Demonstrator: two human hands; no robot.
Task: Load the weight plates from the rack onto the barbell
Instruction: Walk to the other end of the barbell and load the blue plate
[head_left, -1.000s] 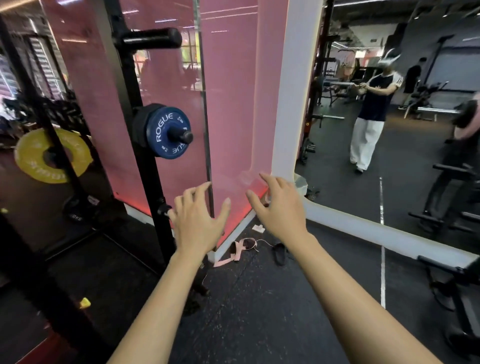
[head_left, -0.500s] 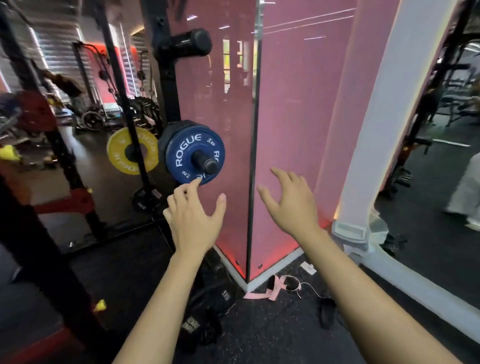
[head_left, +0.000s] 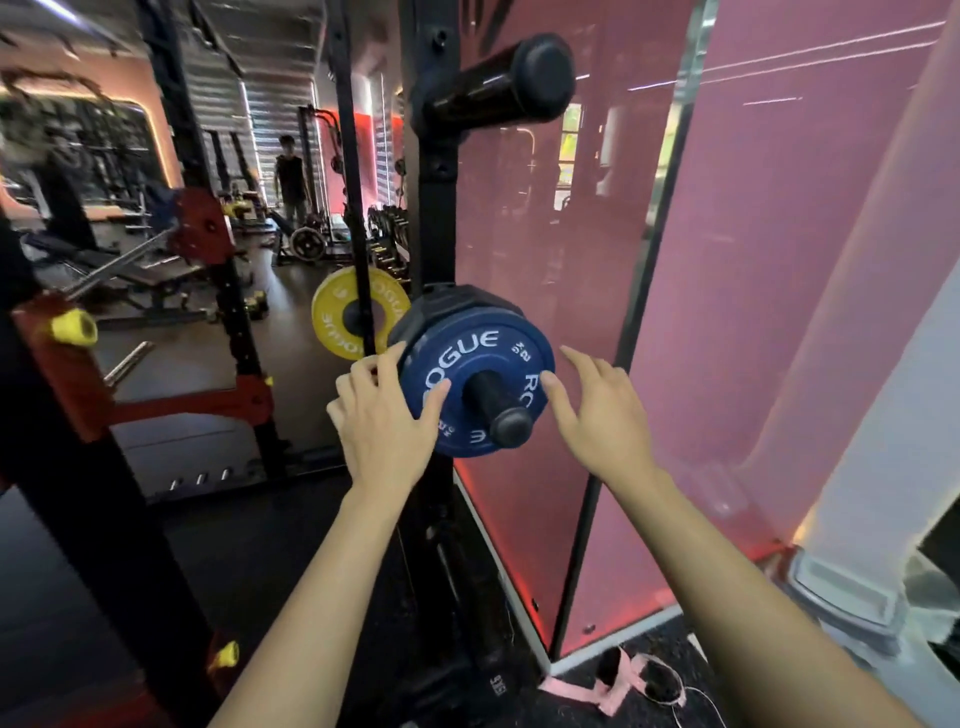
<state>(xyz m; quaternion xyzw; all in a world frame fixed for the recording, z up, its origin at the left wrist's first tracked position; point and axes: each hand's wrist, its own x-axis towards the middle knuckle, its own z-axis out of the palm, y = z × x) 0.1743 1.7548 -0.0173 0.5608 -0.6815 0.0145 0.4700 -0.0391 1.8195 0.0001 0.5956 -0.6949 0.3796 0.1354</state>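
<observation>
A blue Rogue weight plate (head_left: 483, 353) hangs on a black peg (head_left: 498, 410) of the black rack upright (head_left: 436, 208), with a black plate (head_left: 457, 301) behind it. My left hand (head_left: 384, 421) grips the blue plate's left rim, thumb on its face and fingers curled round the edge. Beside the plate's right edge, my right hand (head_left: 602, 415) has its fingers spread, the thumb tip at the rim. A yellow plate (head_left: 332, 317) hangs further back. At the far left a steel bar (head_left: 119, 260) lies in a red rack.
An empty black peg (head_left: 498, 83) sticks out above the plates. A pink glass wall (head_left: 779, 312) stands close on the right. Pink straps and a cable (head_left: 613, 691) lie on the floor at its base. A person (head_left: 291, 182) stands far back among gym machines.
The view has closed in on the rack. Both hands rose to the blue plate; my left hand now grips its left rim and my right hand has reached its right edge.
</observation>
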